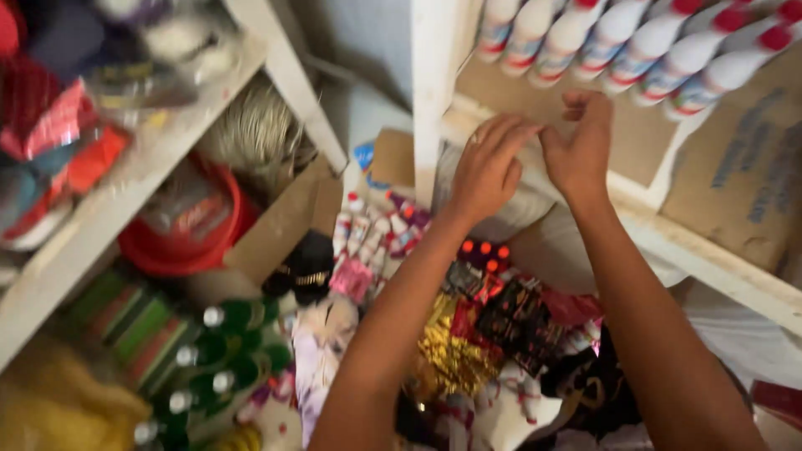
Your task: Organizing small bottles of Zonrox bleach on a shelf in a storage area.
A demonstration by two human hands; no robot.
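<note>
On the far left, a white wooden shelf [125, 188] slopes across the view, its upper level stuffed with red and orange packets [63, 134], crammed in so they stay put. Below its edge sit a red plastic tub [188, 238], a bundle of pale straw-like bristles [255, 134], and a row of green bottles with silver caps [225, 351], packed side by side to save room. In the middle the left hand [489, 171] and right hand [581, 142] meet at the front edge of a cardboard-lined shelf [535, 100]; their fingertips pinch together narrowly on something too small to tell. Under them lies a pale sack [543, 242] and a heap of shiny sachets [501, 326]. Along the top right, white bottles with red caps [635, 46] lie tilted in a row. The room looks like a cramped store corner.
</note>
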